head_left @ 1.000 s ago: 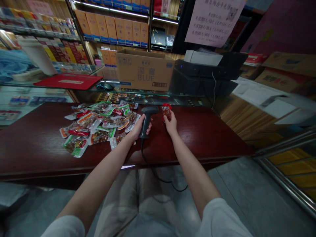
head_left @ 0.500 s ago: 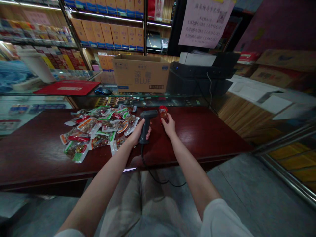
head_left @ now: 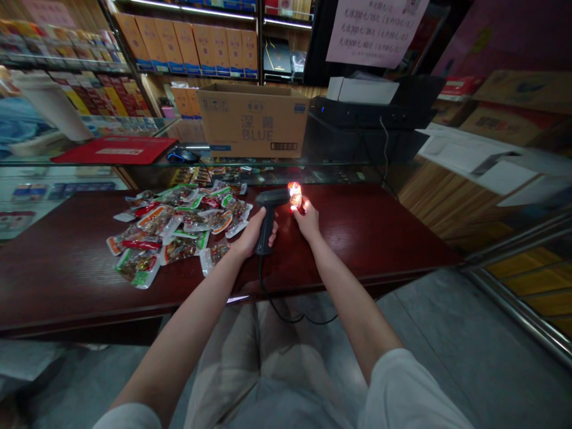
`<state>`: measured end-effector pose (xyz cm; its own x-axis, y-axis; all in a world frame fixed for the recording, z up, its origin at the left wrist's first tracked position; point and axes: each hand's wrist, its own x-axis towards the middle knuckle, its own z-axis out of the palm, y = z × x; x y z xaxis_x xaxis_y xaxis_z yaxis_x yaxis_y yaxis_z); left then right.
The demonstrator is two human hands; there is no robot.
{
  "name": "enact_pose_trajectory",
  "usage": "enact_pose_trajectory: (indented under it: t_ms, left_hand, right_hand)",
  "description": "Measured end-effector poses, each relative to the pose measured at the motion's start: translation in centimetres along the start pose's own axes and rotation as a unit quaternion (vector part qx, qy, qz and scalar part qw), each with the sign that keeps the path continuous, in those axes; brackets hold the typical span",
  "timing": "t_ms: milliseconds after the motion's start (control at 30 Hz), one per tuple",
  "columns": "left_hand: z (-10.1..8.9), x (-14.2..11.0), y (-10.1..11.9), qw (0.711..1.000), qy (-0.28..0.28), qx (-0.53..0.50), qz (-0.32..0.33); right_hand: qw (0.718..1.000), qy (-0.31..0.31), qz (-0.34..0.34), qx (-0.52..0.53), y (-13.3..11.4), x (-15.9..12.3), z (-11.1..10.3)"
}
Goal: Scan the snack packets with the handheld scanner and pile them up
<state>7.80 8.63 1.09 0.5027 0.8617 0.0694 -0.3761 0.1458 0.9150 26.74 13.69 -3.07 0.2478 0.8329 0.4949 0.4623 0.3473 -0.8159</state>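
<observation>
Wrapped round the handle of a black barcode scanner is my left hand, closed. A cord runs from the scanner's base down past the table edge. My right hand pinches a small red-topped snack packet in front of the scanner's head. Bright light from the scanner falls on the packet and the fingertips. To the left of my left hand, a pile of clear snack packets with green, orange and red printing lies on the dark red table.
Behind the table, a glass counter carries an open cardboard box, a computer mouse, a red mat and a black machine. White boxes sit to the right. A flat thin object shows at the table's front edge.
The scanner's light has come on and now shines on the packet in my right hand. Scanner and packet are slightly closer together. The camera view has tipped a little downward.
</observation>
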Motion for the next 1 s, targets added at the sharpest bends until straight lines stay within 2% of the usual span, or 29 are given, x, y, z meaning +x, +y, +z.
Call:
enact_pose_trajectory:
  t_ms: [300, 533, 767, 1000]
  left_hand:
    - [0.7, -0.3, -0.2, 1.000, 0.000, 0.001, 0.007]
    - [0.8, -0.4, -0.3, 1.000, 0.004, 0.006, 0.012]
    - [0.9, -0.6, -0.1, 1.000, 0.012, 0.012, 0.014]
    - [0.8, -0.9, 0.3, 1.000, 0.006, 0.016, 0.018]
  right_hand:
    - [0.999, 0.004, 0.023, -0.022, -0.9, -0.2, -0.2]
    - [1.000, -0.001, 0.021, -0.021, -0.7, -0.1, -0.2]
    - [0.999, -0.007, -0.009, 0.042, 0.3, -0.2, 0.0]
    - [0.999, 0.002, -0.007, 0.046, 0.2, -0.5, -0.2]
